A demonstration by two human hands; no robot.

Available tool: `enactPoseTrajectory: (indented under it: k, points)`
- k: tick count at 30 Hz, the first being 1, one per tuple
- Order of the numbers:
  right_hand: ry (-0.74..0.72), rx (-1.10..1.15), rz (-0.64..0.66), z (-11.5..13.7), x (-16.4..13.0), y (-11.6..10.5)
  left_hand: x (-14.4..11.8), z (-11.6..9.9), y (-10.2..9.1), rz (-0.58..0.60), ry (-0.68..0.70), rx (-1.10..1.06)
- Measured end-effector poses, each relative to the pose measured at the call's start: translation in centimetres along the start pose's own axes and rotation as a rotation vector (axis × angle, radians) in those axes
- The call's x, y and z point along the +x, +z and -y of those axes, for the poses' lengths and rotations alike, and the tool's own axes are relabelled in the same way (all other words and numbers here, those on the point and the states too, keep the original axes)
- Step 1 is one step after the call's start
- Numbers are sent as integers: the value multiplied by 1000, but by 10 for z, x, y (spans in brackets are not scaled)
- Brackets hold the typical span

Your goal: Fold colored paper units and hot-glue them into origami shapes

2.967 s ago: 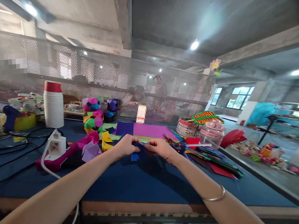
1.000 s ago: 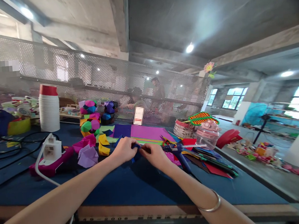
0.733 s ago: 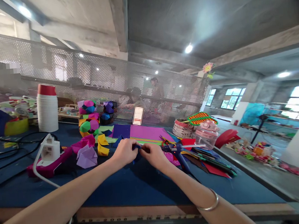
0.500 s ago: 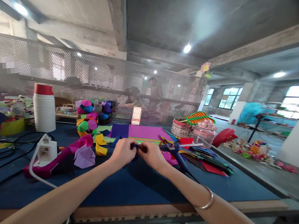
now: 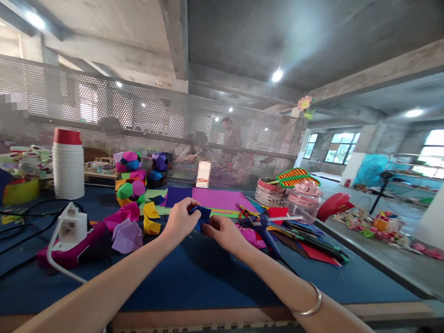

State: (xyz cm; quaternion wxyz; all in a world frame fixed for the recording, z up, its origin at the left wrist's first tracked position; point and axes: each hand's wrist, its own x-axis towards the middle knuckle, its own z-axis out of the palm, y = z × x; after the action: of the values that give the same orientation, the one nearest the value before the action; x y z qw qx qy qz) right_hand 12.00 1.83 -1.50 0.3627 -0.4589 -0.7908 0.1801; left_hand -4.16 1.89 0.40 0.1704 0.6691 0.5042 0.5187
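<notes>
Small blue folded paper piece [image 5: 201, 216] is pinched by left hand [image 5: 180, 221] & right hand [image 5: 220, 232] above blue tabletop [image 5: 184, 273], folding judged part-done, w/ finished multicoloured paper balls [image 5: 130, 175] nearby.

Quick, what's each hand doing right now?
Left hand: pinching the blue folded paper piece.
Right hand: fingers curled, touching the same piece from below.

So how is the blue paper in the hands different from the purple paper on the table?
The blue paper is small, folded and pinched by the left hand and right hand; the purple paper is a bigger flat sheet lying untouched. Both are coloured craft paper.
</notes>
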Motion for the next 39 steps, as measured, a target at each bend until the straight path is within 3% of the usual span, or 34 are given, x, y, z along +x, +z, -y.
enactPoseTrajectory:
  k: [7, 16, 27, 34, 39]
  points:
    - [-56, -79, -175, 1, 2, -13, -7, 0, 6, 130, 139, 7]
    - [-128, -219, -216, 2, 0, -20, -4, 6, 8, 275, 167, 16]
    - [-219, -175, -202, 10, -7, -16, -7, 1, -1, 199, 85, 127]
    - [-240, -188, -184, 5, -5, -17, -4, 9, 7, 301, 65, -42]
    - [-236, -159, -184, 10, -9, -17, -3, 13, 8, 299, 23, -123]
